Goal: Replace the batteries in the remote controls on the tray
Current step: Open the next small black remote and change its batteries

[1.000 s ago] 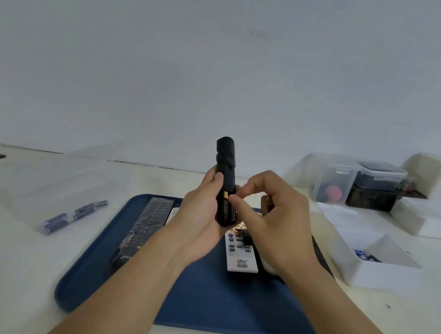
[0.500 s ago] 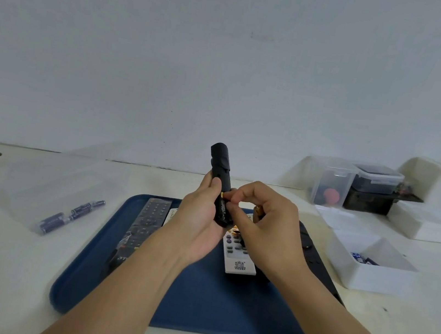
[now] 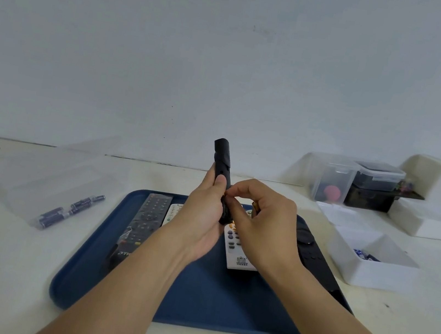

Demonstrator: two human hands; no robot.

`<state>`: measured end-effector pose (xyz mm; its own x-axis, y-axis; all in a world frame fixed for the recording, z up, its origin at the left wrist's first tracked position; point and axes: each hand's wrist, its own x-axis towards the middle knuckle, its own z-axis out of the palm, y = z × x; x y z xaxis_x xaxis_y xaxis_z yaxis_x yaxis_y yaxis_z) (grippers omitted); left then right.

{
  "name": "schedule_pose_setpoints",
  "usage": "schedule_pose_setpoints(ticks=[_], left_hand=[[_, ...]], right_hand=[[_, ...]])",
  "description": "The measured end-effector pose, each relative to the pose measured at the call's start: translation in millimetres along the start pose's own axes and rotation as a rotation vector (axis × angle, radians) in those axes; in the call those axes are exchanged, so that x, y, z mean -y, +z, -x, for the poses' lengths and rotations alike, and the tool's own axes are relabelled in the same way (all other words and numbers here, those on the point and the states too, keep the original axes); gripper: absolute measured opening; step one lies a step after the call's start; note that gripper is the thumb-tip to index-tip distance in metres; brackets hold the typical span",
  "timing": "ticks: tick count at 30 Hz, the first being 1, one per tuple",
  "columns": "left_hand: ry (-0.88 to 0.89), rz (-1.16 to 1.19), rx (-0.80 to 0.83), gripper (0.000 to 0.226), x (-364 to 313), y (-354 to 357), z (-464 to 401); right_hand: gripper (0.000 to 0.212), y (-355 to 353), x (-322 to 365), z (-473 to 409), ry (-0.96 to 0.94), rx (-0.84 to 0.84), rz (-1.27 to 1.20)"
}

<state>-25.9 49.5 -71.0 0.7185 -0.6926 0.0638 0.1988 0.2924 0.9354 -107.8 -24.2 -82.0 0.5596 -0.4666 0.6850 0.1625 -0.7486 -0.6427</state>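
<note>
Slim black remote [image 3: 222, 161]: light, rigid, slick; my left hand [image 3: 201, 215] grips its lower body above the tray's [image 3: 192, 301] far edge; my right hand [image 3: 259, 225] pinches a battery [image 3: 227, 194].

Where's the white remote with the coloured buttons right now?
In the head view, the white remote lies on the blue tray, right of centre, partly under the right hand.

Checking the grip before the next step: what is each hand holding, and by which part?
The left hand grips the black remote round its lower half. The right hand pinches a battery at the remote's compartment.
</note>
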Motion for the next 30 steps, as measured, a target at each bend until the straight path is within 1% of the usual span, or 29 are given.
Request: schedule_pose_setpoints(ticks=[2,8,15,19,24,26,28,30], left_hand=[[0.009,-0.013,0.002,0.046,1.2,-1.7,-0.9],[0.007,0.019,0.006,0.047,0.1,-1.4,-2.0],[-0.026,0.024,-0.031,0.045,3.7,1.2,-5.9],[-0.038,0.004,-0.016,0.045,4.9,3.2,-3.2],[-0.035,0.044,-0.042,0.036,-3.2,4.2,-1.8],[-0.032,0.068,-0.046,0.035,-2.2,4.0,-2.0],[-0.037,0.099,-0.027,0.037,0.1,5.4,-0.8],[-0.049,0.124,-0.036,0.037,-0.4,5.0,0.7]], right_hand=[[0.016,0.6,-0.7,-1.2,-0.012,0.013,0.028],[0.011,0.6,-0.5,-4.1,0.041,0.008,-0.066],[0.015,4.2,-1.8,-6.5,0.096,0.006,-0.094],[0.018,2.0,-1.6,-7.9,0.104,0.017,-0.118],[0.017,5.7,6.1,1.1,0.072,0.088,-0.185],[0.015,6.3,7.5,1.7,0.088,0.044,-0.209],[0.018,3.6,6.6,-0.6,0.110,-0.009,-0.206],[0.021,1.2,5.3,-1.4,0.096,-0.012,-0.172]])
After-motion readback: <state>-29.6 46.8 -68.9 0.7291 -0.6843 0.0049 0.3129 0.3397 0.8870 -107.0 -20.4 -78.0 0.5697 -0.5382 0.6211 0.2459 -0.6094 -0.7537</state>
